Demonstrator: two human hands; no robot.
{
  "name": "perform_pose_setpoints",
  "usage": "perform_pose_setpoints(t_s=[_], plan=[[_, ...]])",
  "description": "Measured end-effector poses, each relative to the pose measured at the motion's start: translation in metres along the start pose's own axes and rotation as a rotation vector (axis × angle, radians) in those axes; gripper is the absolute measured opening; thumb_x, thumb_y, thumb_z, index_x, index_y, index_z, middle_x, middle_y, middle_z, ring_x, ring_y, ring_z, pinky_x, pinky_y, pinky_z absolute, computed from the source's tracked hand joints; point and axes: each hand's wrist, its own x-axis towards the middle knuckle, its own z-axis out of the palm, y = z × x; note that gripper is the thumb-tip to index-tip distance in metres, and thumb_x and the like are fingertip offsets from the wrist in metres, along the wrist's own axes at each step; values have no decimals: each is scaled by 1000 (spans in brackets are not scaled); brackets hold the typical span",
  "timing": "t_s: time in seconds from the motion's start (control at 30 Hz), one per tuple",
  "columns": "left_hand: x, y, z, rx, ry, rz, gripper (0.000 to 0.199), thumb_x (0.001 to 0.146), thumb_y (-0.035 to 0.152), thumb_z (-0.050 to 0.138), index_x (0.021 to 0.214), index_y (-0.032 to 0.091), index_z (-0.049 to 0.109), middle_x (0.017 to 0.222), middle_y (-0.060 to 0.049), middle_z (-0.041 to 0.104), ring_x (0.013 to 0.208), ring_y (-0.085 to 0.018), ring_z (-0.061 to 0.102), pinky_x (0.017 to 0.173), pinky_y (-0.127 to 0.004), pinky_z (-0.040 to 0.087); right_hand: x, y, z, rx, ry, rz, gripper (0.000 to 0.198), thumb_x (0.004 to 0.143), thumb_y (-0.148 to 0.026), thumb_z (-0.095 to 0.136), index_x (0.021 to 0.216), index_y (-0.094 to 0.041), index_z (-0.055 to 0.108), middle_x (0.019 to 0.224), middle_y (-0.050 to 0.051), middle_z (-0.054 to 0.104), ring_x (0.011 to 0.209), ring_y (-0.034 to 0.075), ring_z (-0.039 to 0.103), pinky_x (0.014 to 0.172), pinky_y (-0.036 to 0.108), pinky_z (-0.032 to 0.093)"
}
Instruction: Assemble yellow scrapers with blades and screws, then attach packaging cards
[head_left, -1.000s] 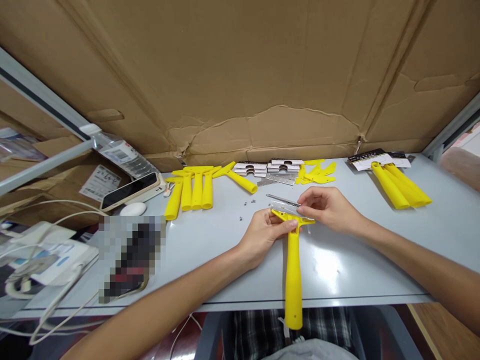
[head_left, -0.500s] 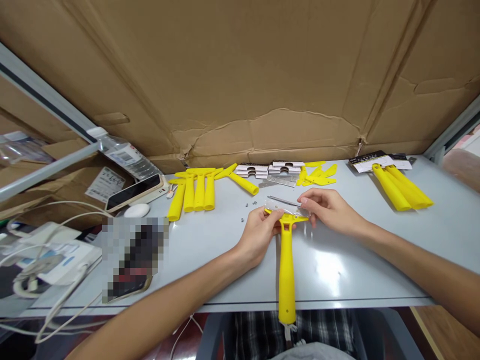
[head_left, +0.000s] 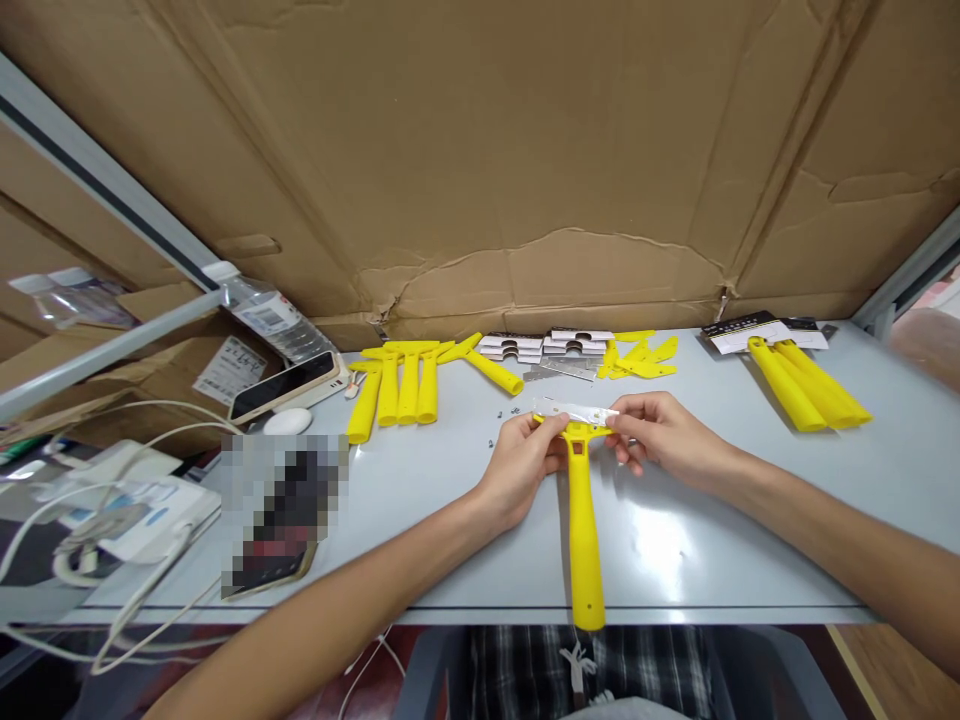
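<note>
A yellow plastic scraper (head_left: 585, 530) lies in front of me, its wide head away from me and its handle toward the table edge. My left hand (head_left: 521, 460) is closed on the left side of that head, thumb on top. A shiny flat metal blade (head_left: 574, 411) rests along the head, partly under my left thumb. The right end of the blade is pinched by my right hand (head_left: 652, 430), at the right tip of the head. Several small screws (head_left: 501, 414) lie just left of my hands.
Yellow scraper handles (head_left: 409, 385) stand in a row at the back left. Behind my hands are printed cards (head_left: 577, 340), loose blades (head_left: 566, 370) and yellow plastic pieces (head_left: 641, 358). Carded scrapers (head_left: 810, 385) lie right. A phone (head_left: 285, 388), bottle (head_left: 274, 320) and cables (head_left: 97, 540) crowd the left.
The blade has turned from edge-on to flat and come down onto the scraper head. My right hand has moved slightly closer to the head's right tip.
</note>
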Motion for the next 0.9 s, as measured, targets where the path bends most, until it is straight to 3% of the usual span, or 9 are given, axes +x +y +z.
perform_pose_setpoints(t_s=[0.17, 0.4, 0.9], plan=[[-1, 2, -1, 42, 27, 19, 26, 76, 36, 78, 86, 14, 70, 87, -11, 77, 76, -22, 72, 65, -31, 55, 0, -2, 0, 35, 30, 12, 37, 73, -43, 84, 84, -12, 66, 75, 5, 66, 58, 9, 58, 44, 21, 47], [0, -1, -1, 68, 46, 70, 25, 76, 36, 77, 85, 14, 69, 89, -11, 77, 79, -22, 72, 63, -30, 54, 0, -1, 1, 69, 21, 78, 39, 78, -47, 81, 83, -12, 64, 87, 14, 72, 60, 12, 63, 42, 22, 48], [4, 6, -3, 90, 12, 17, 22, 78, 31, 74, 86, 11, 73, 85, -13, 77, 70, -19, 71, 59, -26, 56, 5, 8, 0, 95, 80, 16, 38, 78, -45, 82, 88, -11, 69, 79, 9, 70, 58, 10, 59, 52, 25, 55]])
